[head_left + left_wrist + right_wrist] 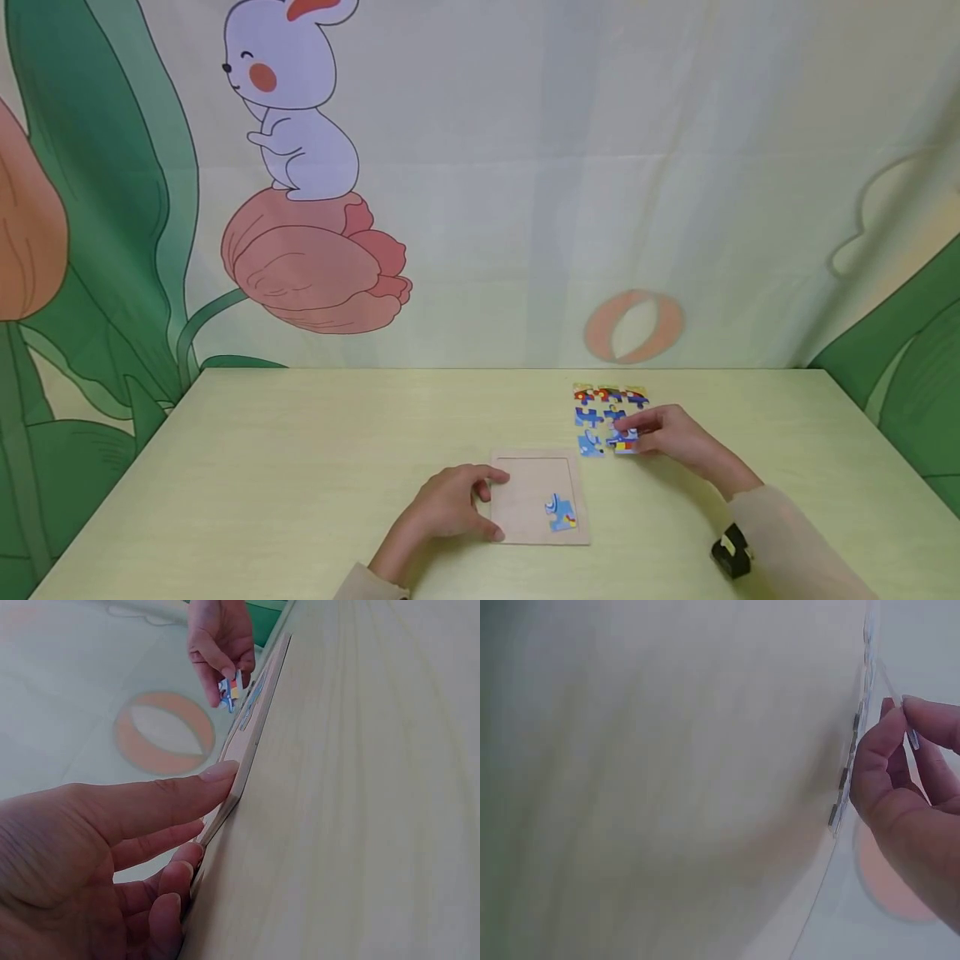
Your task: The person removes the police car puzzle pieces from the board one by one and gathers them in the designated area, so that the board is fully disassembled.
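Note:
A square wooden puzzle tray (525,498) lies on the table, with a blue puzzle piece (560,513) in its lower right corner. My left hand (455,502) holds the tray at its left side, the thumb at the near corner and the index finger farther up. In the left wrist view the thumb (184,796) touches the tray's edge. Between thumb and fingers, my right hand (670,435) pinches a jigsaw piece (626,442) with blue, red and yellow parts. Several loose jigsaw pieces (589,417) lie in rows beside and beyond that hand.
The pale wooden table (315,450) reaches back to a printed curtain (480,208) with a rabbit and flowers. A black strapped device (731,552) sits at the right sleeve (787,533).

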Demonstrator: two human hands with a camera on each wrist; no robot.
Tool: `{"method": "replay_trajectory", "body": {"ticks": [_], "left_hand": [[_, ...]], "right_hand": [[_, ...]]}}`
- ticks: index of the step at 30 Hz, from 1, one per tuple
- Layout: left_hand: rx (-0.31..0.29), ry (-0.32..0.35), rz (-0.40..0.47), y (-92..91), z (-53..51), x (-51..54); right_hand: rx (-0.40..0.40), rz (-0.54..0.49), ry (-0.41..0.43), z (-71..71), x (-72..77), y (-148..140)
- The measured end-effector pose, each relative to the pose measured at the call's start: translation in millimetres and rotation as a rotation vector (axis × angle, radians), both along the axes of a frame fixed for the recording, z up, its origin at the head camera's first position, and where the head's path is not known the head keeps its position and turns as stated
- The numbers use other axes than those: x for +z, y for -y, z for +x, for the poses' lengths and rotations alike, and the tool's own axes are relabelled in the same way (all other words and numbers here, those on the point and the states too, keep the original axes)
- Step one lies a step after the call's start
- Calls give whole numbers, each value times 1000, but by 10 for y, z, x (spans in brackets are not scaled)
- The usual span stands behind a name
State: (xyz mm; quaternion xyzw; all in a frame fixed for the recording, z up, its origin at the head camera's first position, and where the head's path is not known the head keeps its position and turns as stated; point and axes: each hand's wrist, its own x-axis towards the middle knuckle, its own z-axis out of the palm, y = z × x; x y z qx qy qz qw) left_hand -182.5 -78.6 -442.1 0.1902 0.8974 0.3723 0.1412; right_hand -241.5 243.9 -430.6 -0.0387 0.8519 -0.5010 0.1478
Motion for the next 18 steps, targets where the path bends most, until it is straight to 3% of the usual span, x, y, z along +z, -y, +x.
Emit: {"method": "replay_trajectory", "body": {"ticks": [4, 18], "left_hand": [[-3, -6, -3, 3, 4, -1], [-11, -14, -4, 0, 2, -7]], "right_hand": [[16, 39, 0, -9, -28, -6], [118, 211, -164, 12, -22, 19]]}}
